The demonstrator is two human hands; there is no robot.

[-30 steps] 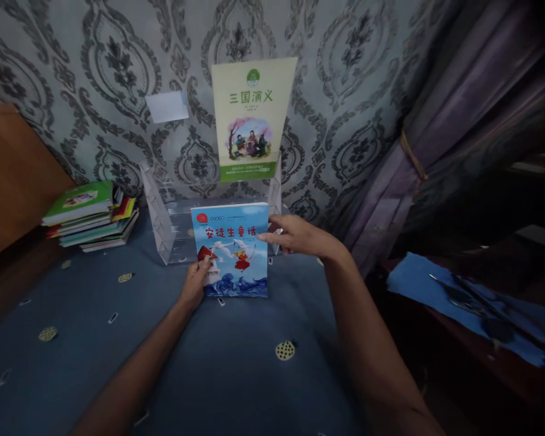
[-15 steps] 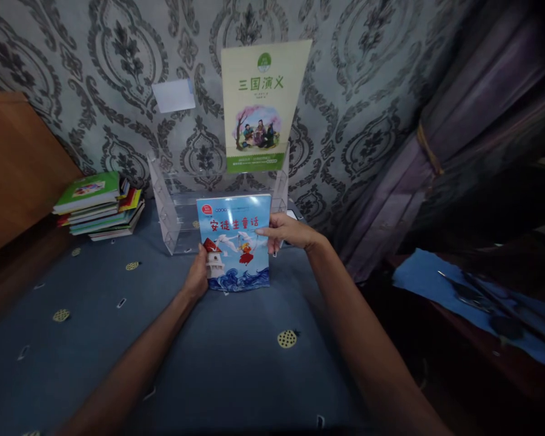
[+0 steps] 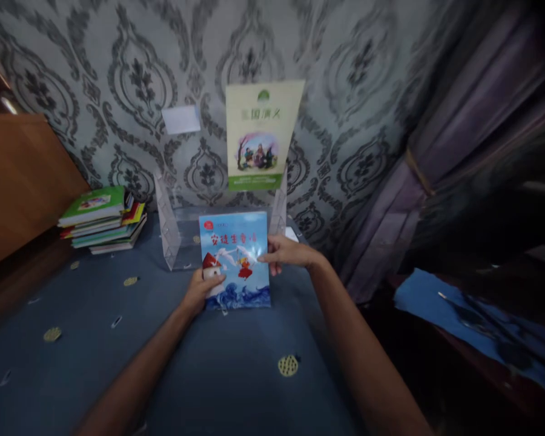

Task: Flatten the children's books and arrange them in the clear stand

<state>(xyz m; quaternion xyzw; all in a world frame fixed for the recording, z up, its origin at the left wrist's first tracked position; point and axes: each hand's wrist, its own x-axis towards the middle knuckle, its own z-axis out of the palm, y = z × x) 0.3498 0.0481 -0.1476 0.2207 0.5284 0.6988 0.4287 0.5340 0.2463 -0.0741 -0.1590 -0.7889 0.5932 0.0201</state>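
A blue picture book [image 3: 236, 284] with red Chinese lettering faces me, held up between my two hands. My left hand [image 3: 202, 289] grips its lower left edge, the thumb lying across the cover. At the right edge, my right hand [image 3: 288, 252] pinches it with the thumb in front. Right behind it is a clear acrylic rack [image 3: 169, 227], partly hidden by the book. In the rack's upper tier leans a pale yellow-green book [image 3: 266, 127].
A stack of books [image 3: 102, 218] lies at the left beside a brown wooden panel [image 3: 22, 175]. A white card [image 3: 181, 120] shows above the rack's left side. Purple curtains [image 3: 404, 200] hang at the right, near a blue cloth [image 3: 440, 309] with dark tools on it.
The view has tilted up, so everything sits lower. My left thumb has moved from the book's edge onto its cover. Both hands still hold the book.
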